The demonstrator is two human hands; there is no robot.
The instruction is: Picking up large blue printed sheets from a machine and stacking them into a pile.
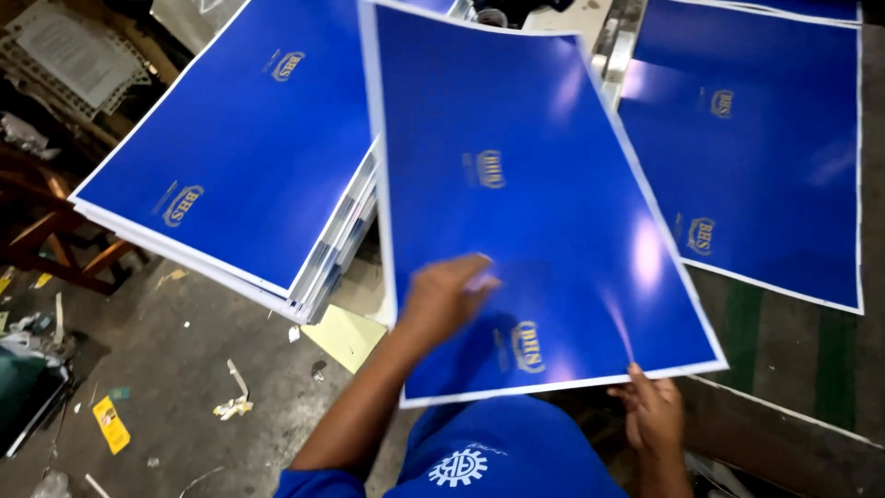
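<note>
**Caller:** Head view, looking straight down, and a big glossy blue sheet [525,203] fills the middle of the shot. White border, small gold emblems on it. It's up in the air, tilted, its far edge cut off by the top of the frame.

**Partner:** Where are the hands?

**Caller:** Left hand [442,295] lies on the sheet's face near the lower left edge, fingers spread flat and pressing, not curled around anything. Right hand [653,410] is at the bottom right edge, thumb showing over the white border; the fingers go under the sheet, so I read that as a pinch on the edge, though the underside is hidden.

**Partner:** And around it?

**Caller:** To the left, a thick stack of blue sheets [240,138] of the same kind, its layered edges showing on the near side and its top corner cut off. To the right, more blue sheets [765,157] lying flat on a work surface [784,350], partly covered by the held one and running out of frame at the top.

**Partner:** Anything below?

**Caller:** A yellowish paper piece [346,337] peeks out beneath the stack and the held sheet. Grey floor [166,369] with paper scraps. Dark clutter at far left, too dim to name. The person's blue shirt [498,452] sits at the bottom edge.
</note>
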